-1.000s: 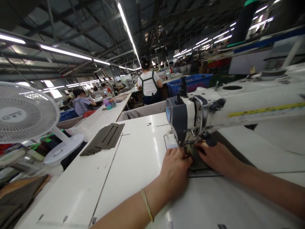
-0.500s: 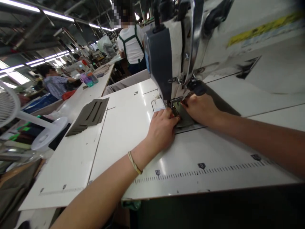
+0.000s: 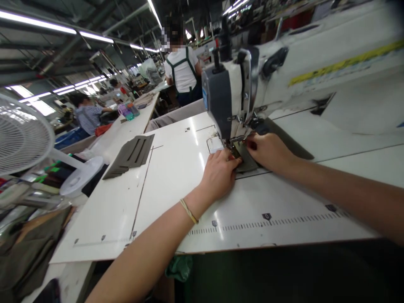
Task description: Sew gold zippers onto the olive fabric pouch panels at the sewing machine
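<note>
A sewing machine [image 3: 221, 99] stands over the white tabletop, with a small grey-green fabric piece [image 3: 248, 163] under its needle area. My left hand [image 3: 220, 173] is closed at the left edge of that fabric, fingers together and fingertips beside the presser foot. On the other side, my right hand [image 3: 272, 150] pinches the fabric's far right part close to the needle. Its fingertips are partly hidden, as is the fabric beneath both hands. A larger dark grey-green cloth [image 3: 290, 141] lies behind my right hand, under the machine arm.
A stack of cut grey-green pieces [image 3: 131, 156] lies on the left of the table. A white fan [image 3: 77, 174] and brown cloth [image 3: 38, 252] are beyond the left edge. A ruler scale [image 3: 240, 227] runs along the front. Co-workers [image 3: 182, 69] are at the back.
The view has shifted, so the table and machine appear farther right and more of the fan shows. Both hands stay at the fabric by the needle, with little visible movement.
</note>
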Motion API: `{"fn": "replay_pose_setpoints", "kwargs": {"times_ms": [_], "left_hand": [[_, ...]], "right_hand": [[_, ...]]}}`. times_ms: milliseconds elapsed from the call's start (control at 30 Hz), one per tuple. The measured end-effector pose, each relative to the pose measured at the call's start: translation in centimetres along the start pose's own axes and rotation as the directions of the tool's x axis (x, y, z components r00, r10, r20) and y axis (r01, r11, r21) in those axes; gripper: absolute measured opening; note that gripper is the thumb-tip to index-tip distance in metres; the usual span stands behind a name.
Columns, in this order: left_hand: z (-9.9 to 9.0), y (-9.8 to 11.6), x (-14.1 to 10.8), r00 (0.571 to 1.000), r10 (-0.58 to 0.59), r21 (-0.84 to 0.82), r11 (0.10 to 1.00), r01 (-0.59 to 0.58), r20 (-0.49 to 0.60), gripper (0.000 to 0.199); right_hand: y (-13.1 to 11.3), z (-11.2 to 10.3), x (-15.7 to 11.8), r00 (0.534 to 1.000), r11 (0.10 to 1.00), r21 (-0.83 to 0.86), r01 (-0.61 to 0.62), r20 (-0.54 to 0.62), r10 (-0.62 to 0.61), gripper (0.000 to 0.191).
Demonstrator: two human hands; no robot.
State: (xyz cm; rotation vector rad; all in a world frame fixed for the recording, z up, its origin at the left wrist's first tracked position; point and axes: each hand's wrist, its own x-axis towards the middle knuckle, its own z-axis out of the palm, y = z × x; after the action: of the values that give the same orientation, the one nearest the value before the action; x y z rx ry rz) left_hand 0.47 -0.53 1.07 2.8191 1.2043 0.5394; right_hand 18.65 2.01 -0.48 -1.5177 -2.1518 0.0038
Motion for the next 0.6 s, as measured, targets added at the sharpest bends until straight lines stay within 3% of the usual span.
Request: {"fn": "replay_pose_setpoints", "kwargs": {"times_ms": [67, 133, 200, 267, 467, 600], "left_hand": [[0.1, -0.2, -0.6, 0.999, -0.016, -0.144, 0.990, 0.010, -0.041, 0.035], [0.2, -0.2, -1.2, 0.994, -0.052, -0.275, 0.961, 0.023, -0.097, 0.036], [0.3, -0.1, -1.6, 0.983, -0.103, -0.319, 0.946, 0.049, -0.155, 0.031], [0.5, 0.1, -1.9, 0.974, -0.119, -0.281, 0.958, 0.062, -0.192, 0.024], [0.5, 0.1, -1.7, 0.982, 0.107, -0.057, 0.992, -0.117, -0.155, 0.020], [0.0, 0.1, -1.3, 0.981, 0.138, -0.020, 0.990, -0.142, -0.134, 0.020]], "right_hand": [[-0.5, -0.8, -1.9, 0.983, 0.981, 0.059, 0.184, -0.018, -0.183, 0.016], [-0.9, -1.1, -3.5, 0.908, 0.905, 0.090, 0.417, -0.088, -0.410, 0.019], [-1.2, -1.2, -4.5, 0.848, 0.848, 0.072, 0.525, -0.126, -0.515, 0.024], [-1.5, -1.1, -4.7, 0.836, 0.839, 0.054, 0.542, -0.134, -0.531, 0.026], [-2.2, -1.0, -4.8, 0.848, 0.850, 0.078, 0.521, -0.166, -0.504, 0.022], [-2.0, -0.9, -4.9, 0.859, 0.845, 0.161, 0.509, -0.153, -0.488, 0.017]]}}
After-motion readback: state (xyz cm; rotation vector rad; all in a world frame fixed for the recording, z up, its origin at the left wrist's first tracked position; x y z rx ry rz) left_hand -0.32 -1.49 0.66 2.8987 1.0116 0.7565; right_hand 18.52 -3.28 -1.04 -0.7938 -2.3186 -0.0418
